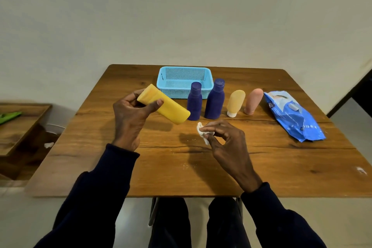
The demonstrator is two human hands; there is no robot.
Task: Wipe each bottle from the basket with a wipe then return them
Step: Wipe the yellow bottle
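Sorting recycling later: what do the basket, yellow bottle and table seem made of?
Basket: probably moulded plastic, perforated grid walls.
Yellow bottle: likely plastic, matte, no glare.
Table: wood or wood-look laminate, grain and knots showing.

I see a square brown wood-grain table (181, 167) with dark cracks across its top, and a plain off-white wall (181, 16) rises behind its far edge in soft, even light. To the left is a lower brown wooden table (18, 127) with a green item (10, 116) on it that I cannot make out. At the far right a dark door frame (360, 90) meets the pale floor (352, 123).
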